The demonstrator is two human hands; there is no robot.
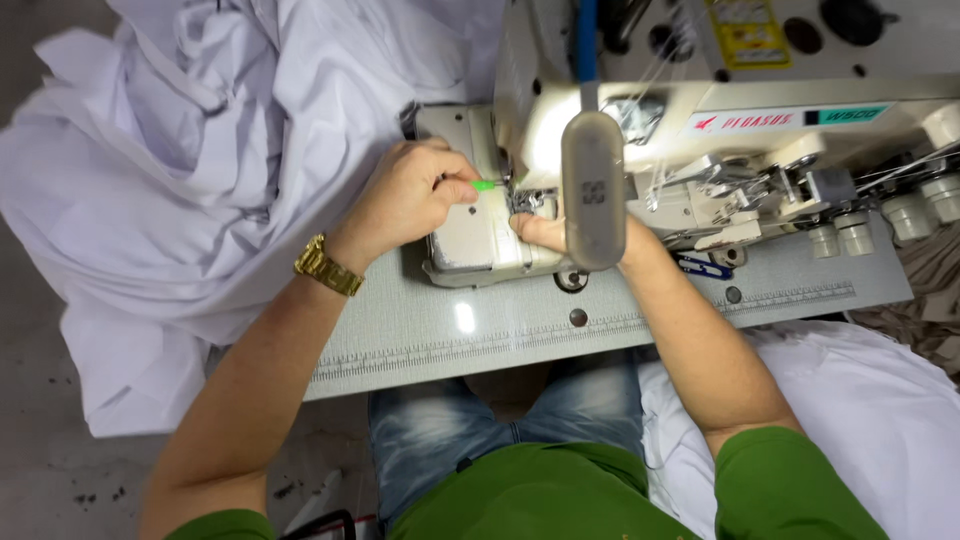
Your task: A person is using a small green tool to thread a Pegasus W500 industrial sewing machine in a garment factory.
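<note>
1. Left hand (405, 195) sits at 9 o'clock of the needle area (522, 195), fingers curled, thumb and forefinger pinching a small green tool (484, 185) whose tip points toward the needle.
2. Right hand (545, 232) lies at 6 o'clock of the needle area, largely hidden by the grey lamp head (592, 190); finger state: cannot tell.
3. Sewing machine (720, 130) stands on the grey table (480, 335).
4. White fabric (200, 170) heaps at 9 o'clock of the machine.
5. Gold watch (327, 266) circles the left wrist.

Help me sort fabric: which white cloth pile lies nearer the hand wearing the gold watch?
The big rumpled white pile left of the sewing machine, beside the left hand; the other pile lies by the right elbow.
</note>
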